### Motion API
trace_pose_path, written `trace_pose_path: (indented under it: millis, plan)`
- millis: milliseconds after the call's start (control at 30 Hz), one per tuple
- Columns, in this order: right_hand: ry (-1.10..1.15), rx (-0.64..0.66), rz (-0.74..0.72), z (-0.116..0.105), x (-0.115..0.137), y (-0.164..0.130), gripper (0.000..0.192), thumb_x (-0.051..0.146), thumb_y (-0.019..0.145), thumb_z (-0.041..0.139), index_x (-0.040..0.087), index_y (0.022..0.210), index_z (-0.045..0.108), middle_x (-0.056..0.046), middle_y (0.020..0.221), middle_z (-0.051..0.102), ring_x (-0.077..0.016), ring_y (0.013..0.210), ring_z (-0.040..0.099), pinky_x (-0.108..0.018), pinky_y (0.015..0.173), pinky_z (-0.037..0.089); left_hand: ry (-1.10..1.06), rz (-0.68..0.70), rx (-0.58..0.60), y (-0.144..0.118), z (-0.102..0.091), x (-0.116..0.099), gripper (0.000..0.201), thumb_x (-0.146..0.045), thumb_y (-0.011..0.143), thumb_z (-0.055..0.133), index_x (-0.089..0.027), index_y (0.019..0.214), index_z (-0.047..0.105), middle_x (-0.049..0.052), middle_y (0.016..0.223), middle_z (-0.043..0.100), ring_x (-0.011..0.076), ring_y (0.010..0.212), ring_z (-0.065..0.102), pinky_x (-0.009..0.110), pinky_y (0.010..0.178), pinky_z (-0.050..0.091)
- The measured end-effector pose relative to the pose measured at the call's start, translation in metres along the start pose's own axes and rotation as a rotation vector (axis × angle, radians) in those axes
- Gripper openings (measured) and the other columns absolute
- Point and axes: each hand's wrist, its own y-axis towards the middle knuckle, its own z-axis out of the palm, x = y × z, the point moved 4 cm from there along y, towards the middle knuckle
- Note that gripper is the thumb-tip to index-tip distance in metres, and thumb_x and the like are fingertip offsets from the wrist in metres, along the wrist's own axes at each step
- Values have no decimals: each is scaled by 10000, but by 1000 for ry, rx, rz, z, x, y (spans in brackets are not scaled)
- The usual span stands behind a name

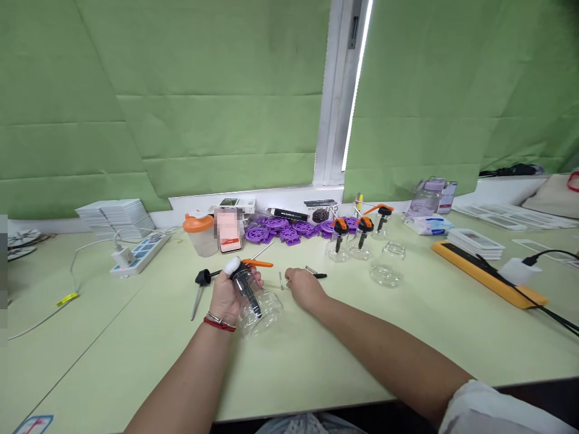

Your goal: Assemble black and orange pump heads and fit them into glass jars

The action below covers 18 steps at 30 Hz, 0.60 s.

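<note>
My left hand [225, 298] is wrapped round a clear glass bottle [268, 312], held tilted above the table. The bottle has a black cap with an orange lever [259, 263], and a dark tube hangs inside it. A white covering sits on my left thumb. My right hand [305, 289] rests low on the table with its fingers curled together; whatever they hold, if anything, is hidden. Just left of those fingers lies a short metal pin [281, 281]. Behind the hand is a small black brush [315, 274]. A black fitting with metal rods [203, 278] lies beyond my left hand.
Several similar glass bottles with orange levers [362, 241] stand at the back right, near an open glass jar [388, 265]. Purple plastic parts [280, 229] are heaped by the wall. An orange-lidded cup [200, 235], a phone [230, 232], and power strips [141, 256] surround the work area.
</note>
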Motion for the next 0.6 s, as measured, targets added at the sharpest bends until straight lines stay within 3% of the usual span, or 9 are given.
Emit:
trace_pose_path:
  millis: [100, 167, 233, 300, 333, 367, 433, 600]
  plan:
    - [209, -83, 35, -10, -1, -6, 65, 172, 834, 538, 184, 852, 600, -70, 811, 645, -182, 763, 566, -268, 645, 356, -4, 46, 12, 1, 1, -1, 239, -320, 812, 550, -114, 700, 595, 63, 612, 606, 175, 557, 604, 316, 540, 543]
    - [557, -95, 72, -17, 1, -18, 173, 342, 863, 536, 190, 787, 572, -47, 753, 622, -171, 712, 569, -264, 622, 388, -39, 100, 9, 3, 1, -1, 230, -322, 817, 569, -120, 711, 597, 51, 625, 616, 166, 586, 616, 321, 602, 559]
    - [1000, 56, 147, -17, 8, -36, 380, 547, 863, 466, 185, 779, 548, -48, 748, 607, -165, 670, 585, -266, 584, 423, -100, 181, 13, 5, 2, 0, 199, -305, 823, 589, -128, 733, 600, 35, 653, 630, 151, 644, 634, 332, 726, 562]
    - [1418, 364, 226, -14, 22, -56, 513, 686, 817, 414, 200, 917, 548, -62, 850, 628, -191, 706, 628, -312, 607, 476, -132, 254, 25, 6, 3, 4, 166, -286, 819, 612, -134, 754, 603, 25, 685, 641, 141, 705, 644, 345, 838, 533]
    - [1543, 489, 242, -14, 29, -66, 544, 709, 799, 418, 203, 957, 540, -71, 884, 635, -208, 737, 644, -342, 634, 494, -120, 284, 34, 6, 4, 7, 151, -279, 810, 628, -138, 764, 603, 22, 704, 646, 140, 732, 646, 343, 865, 518]
    - [1637, 531, 250, -17, 32, -72, 550, 710, 794, 427, 204, 983, 532, -71, 889, 639, -213, 747, 651, -363, 659, 504, -82, 314, 48, 6, 5, 9, 140, -275, 799, 643, -142, 778, 604, 21, 727, 650, 141, 755, 645, 332, 868, 509]
    - [1730, 506, 291, -21, 32, -78, 510, 674, 802, 461, 205, 994, 518, -61, 840, 640, -211, 726, 652, -374, 671, 509, 58, 363, 89, 3, 8, 13, 139, -278, 781, 664, -158, 823, 606, 14, 766, 652, 137, 773, 633, 279, 805, 502]
    - [1677, 180, 500, -33, 6, -70, 391, 559, 766, 606, 213, 919, 509, -5, 757, 574, -148, 593, 599, -280, 535, 460, 593, 430, 212, -11, 15, 16, 132, -283, 778, 664, -177, 749, 590, -30, 638, 564, 82, 562, 508, 188, 544, 398]
